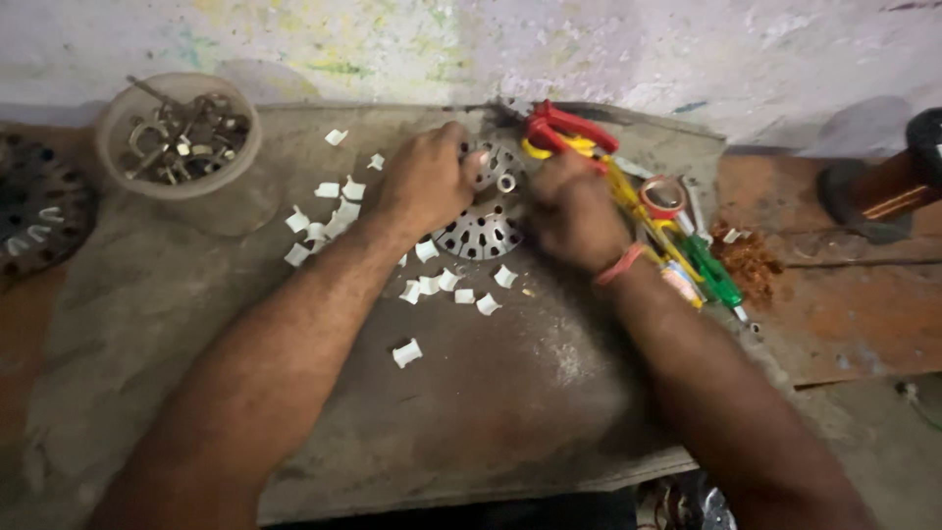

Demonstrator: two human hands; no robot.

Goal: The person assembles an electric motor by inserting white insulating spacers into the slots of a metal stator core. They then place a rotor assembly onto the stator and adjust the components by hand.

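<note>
A round slotted metal motor core [483,228] lies flat on a grey slab [471,402] near the back. My left hand [424,182] rests on its left upper part and grips it. My right hand [572,208] presses against its right side with fingers closed; what it holds is hidden. Several small white curled insulation pieces [329,214] are scattered left of the core, and more white pieces [461,287] lie just in front of it.
A round bowl [118,123] of metal hardware stands at the back left. Red-and-yellow-handled pliers [564,132], a tape roll [662,196] and a green screwdriver [714,275] lie right of my right hand. Another slotted core [39,211] sits far left. A copper wire spool [898,186] is far right.
</note>
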